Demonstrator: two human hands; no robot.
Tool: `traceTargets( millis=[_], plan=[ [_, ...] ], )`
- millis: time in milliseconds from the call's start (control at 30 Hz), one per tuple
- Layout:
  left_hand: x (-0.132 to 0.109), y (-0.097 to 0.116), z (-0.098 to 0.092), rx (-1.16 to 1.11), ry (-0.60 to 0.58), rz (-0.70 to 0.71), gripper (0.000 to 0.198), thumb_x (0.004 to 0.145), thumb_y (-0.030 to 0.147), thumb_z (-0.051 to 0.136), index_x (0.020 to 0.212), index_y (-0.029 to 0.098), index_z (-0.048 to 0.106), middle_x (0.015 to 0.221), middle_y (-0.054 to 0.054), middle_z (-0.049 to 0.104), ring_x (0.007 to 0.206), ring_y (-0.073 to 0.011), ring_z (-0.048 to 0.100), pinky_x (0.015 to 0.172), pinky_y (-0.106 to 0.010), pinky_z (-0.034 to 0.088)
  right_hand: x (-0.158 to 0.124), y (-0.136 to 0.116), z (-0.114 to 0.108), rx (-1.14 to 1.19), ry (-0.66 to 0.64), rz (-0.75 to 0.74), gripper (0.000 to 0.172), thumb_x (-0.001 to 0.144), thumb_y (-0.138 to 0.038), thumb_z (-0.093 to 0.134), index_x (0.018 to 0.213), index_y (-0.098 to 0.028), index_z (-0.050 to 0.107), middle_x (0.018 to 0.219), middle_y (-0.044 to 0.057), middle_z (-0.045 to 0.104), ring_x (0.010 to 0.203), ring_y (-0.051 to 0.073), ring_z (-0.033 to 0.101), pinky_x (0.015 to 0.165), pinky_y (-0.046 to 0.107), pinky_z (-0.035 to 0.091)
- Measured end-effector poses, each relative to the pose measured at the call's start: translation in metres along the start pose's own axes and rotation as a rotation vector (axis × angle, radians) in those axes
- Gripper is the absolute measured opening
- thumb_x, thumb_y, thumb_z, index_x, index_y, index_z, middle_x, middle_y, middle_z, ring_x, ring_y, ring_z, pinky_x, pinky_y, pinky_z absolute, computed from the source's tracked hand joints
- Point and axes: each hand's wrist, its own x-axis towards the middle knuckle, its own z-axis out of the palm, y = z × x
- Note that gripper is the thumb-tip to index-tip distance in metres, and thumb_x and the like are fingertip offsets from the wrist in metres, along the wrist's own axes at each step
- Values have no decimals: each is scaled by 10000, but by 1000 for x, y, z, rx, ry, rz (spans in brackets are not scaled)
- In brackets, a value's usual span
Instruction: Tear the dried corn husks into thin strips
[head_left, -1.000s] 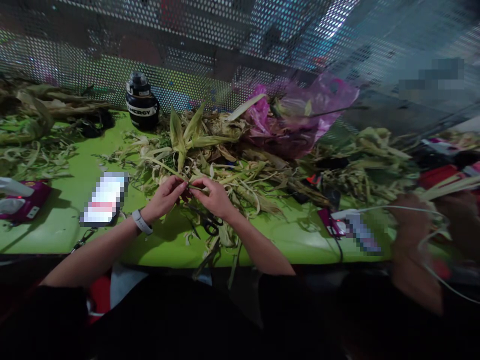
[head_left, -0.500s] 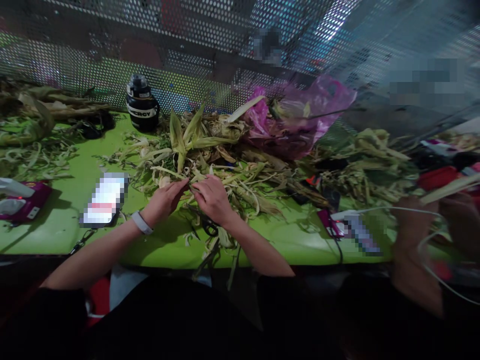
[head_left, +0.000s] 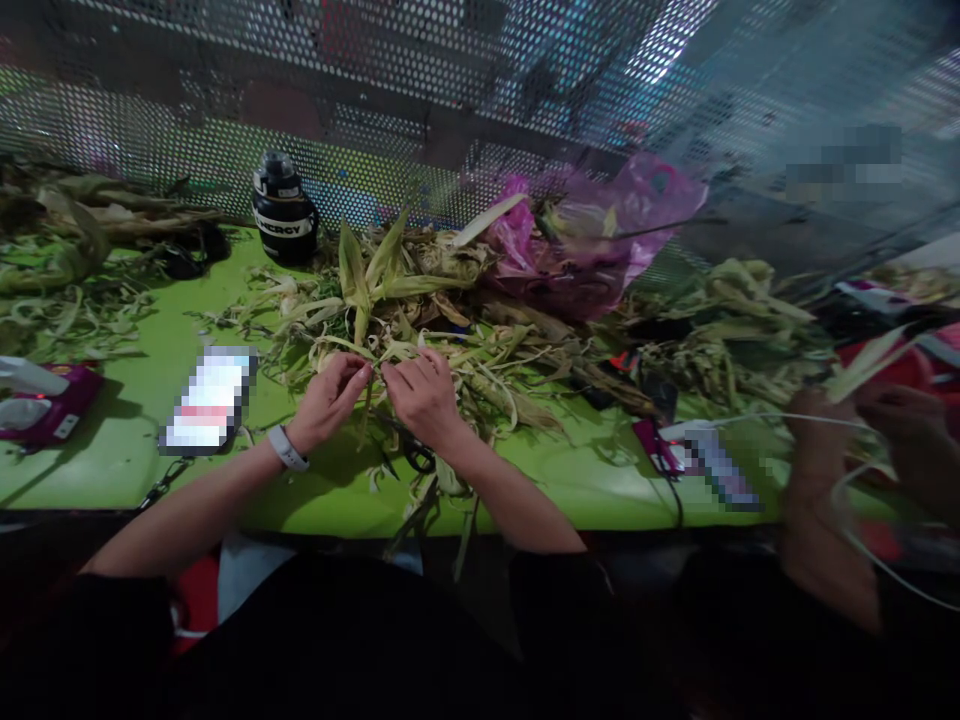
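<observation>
My left hand, with a pale band on its wrist, is closed in a pinch over the heap. My right hand is closed close beside it, fingertips bent inward. Between them are thin strips of green corn husk, which both hands seem to grip; the exact hold is partly hidden by the fingers. Larger pale-green corn husks stand up from the pile just beyond. Black-handled scissors lie partly covered by husk scraps below my right hand.
On the green table lie a phone on a chain and a purple power strip. A black bottle and a pink plastic bag stand behind. At right, another person's hands hold a husk.
My hands have shifted slightly, the left fingers curling more and the fingertips parting a little. At right, the other person's husk has swung to a steeper angle.
</observation>
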Motion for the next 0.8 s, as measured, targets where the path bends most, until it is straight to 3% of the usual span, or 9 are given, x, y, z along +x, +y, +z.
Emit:
traceTargets(
  millis=[200,333,467,600,800],
  plan=[
    [1,1,1,-156,-63,-9,312,867,297,598,1123,159,484,928,-63,635,850,-150,647,717,-268,554,2,2,-4,78,4,0,265,963,-258,432,1101,-187,646,889,76,671,880,190,551,1048,411,320],
    [4,2,-2,67,-40,118,354,913,300,529,1238,162,530,941,-72,647,767,-130,626,657,-245,530,4,3,-7,166,-32,29,238,960,-289,442,983,-201,661,874,78,651,885,203,540,1020,407,332],
    [6,6,-6,331,-86,288,258,931,285,502,1087,162,667,861,-67,663,776,-145,615,699,-258,496,3,4,-5,167,-22,97,237,956,-310,451,910,-206,659,887,92,623,904,226,524,888,386,377],
    [7,10,-9,369,-121,354,239,932,285,506,1016,149,683,777,-56,635,696,-135,589,643,-242,470,5,7,-6,152,36,132,246,956,-315,454,877,-215,665,887,82,625,880,216,528,828,363,391],
    [7,5,-9,265,-220,477,212,916,266,531,1005,167,696,856,-89,688,777,-149,646,695,-258,511,14,21,-9,584,-49,215,338,913,-466,515,789,-182,651,783,34,607,784,153,568,742,290,443]
  ],
)
